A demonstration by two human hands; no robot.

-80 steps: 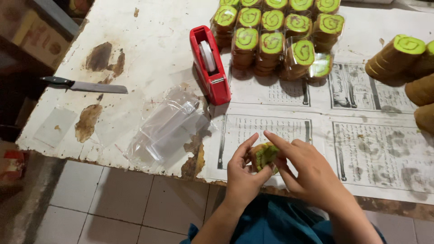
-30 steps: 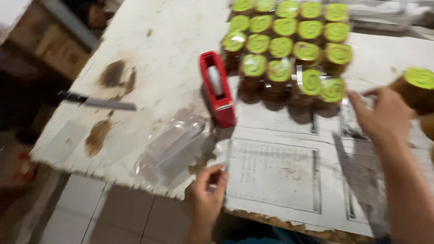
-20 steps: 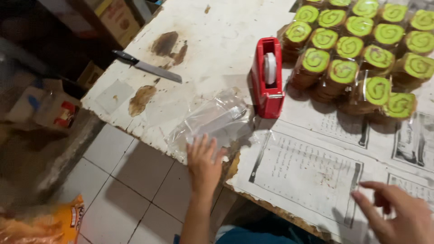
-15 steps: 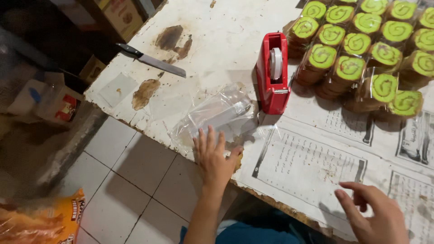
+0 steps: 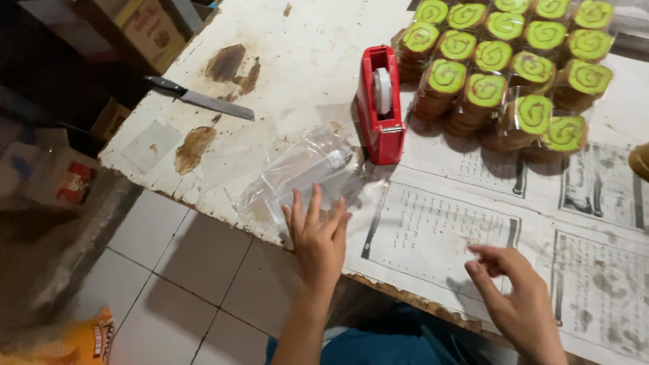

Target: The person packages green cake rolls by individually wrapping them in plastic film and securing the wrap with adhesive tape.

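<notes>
Left hand (image 5: 316, 236), fingers spread and flat, palm down, rests on the near end of a pile of clear plastic bags (image 5: 297, 179) lying at the near edge of the white table (image 5: 297, 61). Right hand (image 5: 517, 294), fingers loosely curled and apart, holds nothing and hovers over the newspaper (image 5: 433, 230) near the table's edge. Just beyond the bags stands a red tape dispenser (image 5: 380, 105); wrapped green-swirl rolls (image 5: 503, 67) fill the far right. A knife (image 5: 199, 98) lies far left, with bare tabletop between it and the bags.
</notes>
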